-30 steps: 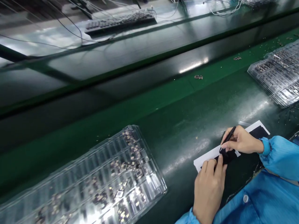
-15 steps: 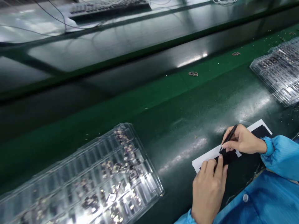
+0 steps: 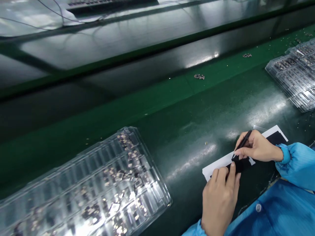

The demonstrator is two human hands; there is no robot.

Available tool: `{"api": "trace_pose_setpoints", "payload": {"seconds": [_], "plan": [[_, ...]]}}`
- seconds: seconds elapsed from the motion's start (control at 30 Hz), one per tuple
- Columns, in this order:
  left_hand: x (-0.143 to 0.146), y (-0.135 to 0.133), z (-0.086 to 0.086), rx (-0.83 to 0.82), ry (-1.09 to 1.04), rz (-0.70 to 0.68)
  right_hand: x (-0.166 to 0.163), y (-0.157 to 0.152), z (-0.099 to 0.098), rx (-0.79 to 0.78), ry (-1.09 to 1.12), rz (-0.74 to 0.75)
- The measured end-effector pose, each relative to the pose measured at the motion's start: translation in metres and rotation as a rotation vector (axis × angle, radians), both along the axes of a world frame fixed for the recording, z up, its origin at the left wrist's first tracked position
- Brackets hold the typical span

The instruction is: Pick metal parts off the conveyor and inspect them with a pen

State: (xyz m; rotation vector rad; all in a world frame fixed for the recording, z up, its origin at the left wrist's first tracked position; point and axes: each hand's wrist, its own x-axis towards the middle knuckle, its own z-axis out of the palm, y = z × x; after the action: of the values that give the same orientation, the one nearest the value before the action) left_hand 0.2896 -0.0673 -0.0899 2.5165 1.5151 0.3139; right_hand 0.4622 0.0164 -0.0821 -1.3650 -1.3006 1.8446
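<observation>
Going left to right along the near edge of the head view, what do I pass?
Clear tray of small parts → left hand pressing the black strip on its white backing sheet → right hand holding a dark pen-like tool → stack of clear trays at far right.

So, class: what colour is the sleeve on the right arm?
Bright blue; the sleeve shows best in the head view.

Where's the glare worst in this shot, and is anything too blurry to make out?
Head view: strong glare on the near clear tray and streaks across the green belt; the far bench at the top is soft. Both hands, left hand and right hand, are sharp.
</observation>
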Motion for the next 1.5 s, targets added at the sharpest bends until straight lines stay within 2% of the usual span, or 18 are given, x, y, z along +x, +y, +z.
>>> {"api": "trace_pose_setpoints", "payload": {"seconds": [0.67, 0.87, 0.97, 1.03, 1.13, 1.2, 1.23, 1.3, 1.4, 1.5], "plan": [[0.0, 0.001, 0.001, -0.002, -0.043, 0.006, -0.001, 0.0, 0.003, 0.024, 0.012, -0.021], [-0.001, 0.0, -0.005, -0.039, -0.192, 0.049, -0.002, 0.0, 0.001, -0.028, 0.067, -0.08], [-0.004, -0.005, -0.006, -0.088, -0.255, 0.076, -0.001, 0.003, 0.008, -0.069, 0.115, -0.109], [-0.012, -0.01, 0.0, -0.161, -0.266, 0.069, 0.002, 0.008, 0.017, -0.039, 0.146, -0.127], [-0.035, -0.005, 0.018, -0.353, -0.237, -0.072, 0.008, 0.021, 0.028, 0.059, 0.176, -0.174], [-0.05, 0.019, 0.033, -0.457, -0.187, -0.155, 0.013, 0.032, 0.03, 0.102, 0.215, -0.207], [-0.057, 0.039, 0.039, -0.472, -0.158, -0.144, 0.014, 0.037, 0.029, 0.113, 0.241, -0.22], [-0.067, 0.096, 0.046, -0.399, -0.113, -0.007, 0.017, 0.046, 0.025, 0.122, 0.288, -0.237], [-0.08, 0.2, 0.037, -0.199, -0.106, 0.16, 0.022, 0.054, 0.019, 0.111, 0.306, -0.255], [-0.096, 0.286, 0.018, -0.148, -0.097, 0.172, 0.027, 0.057, 0.017, 0.098, 0.33, -0.298]]}}
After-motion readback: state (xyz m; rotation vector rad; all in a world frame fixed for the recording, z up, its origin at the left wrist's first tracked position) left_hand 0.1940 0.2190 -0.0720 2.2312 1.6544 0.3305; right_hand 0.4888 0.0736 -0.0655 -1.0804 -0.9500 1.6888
